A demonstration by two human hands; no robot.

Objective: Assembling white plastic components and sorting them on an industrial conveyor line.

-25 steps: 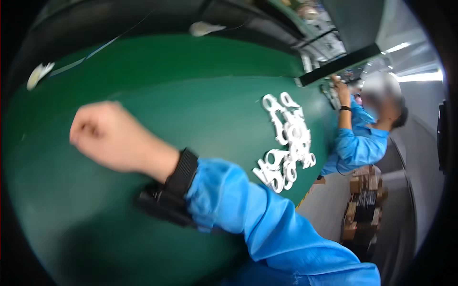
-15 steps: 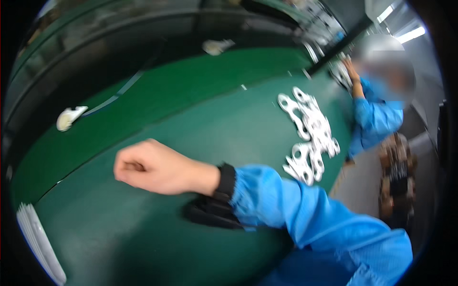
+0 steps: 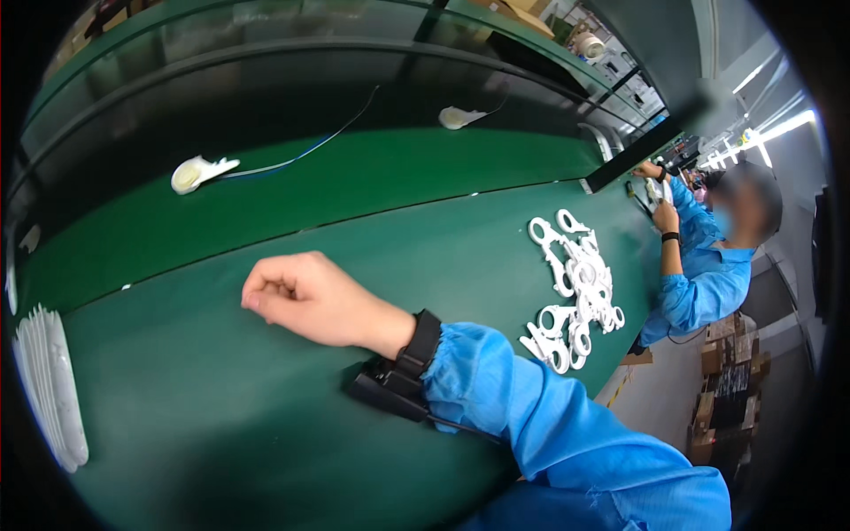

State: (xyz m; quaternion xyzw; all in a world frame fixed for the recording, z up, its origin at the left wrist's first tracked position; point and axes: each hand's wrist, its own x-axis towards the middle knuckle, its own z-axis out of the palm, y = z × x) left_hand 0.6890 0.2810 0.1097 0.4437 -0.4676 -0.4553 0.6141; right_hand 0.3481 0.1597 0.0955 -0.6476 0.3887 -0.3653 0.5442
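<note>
My right hand [image 3: 310, 296] reaches in from the lower right, over the green tabletop [image 3: 204, 372]. Its fingers curl loosely toward the thumb, and nothing shows between them. A black wrist strap [image 3: 421, 343] with a small black box circles the wrist below the blue sleeve. My left hand is out of view. Beyond my right hand, a round white plastic part [image 3: 197, 175] with a thin wire lies on the far green strip. To the right is a heap of white ring-shaped plastic parts [image 3: 580, 283].
Long white pieces [image 3: 51, 385] stand stacked at the left edge. Another white part [image 3: 460, 117] with a wire lies farther back. A black post [image 3: 633, 157] slants at the back right. A co-worker in blue [image 3: 708, 265] handles something there; cardboard boxes [image 3: 730, 372] lie beyond.
The view has tilted and sharpened. In it, my right hand sits slightly farther right, still curled. The far white parts appear farther right, and the co-worker's second hand now shows.
</note>
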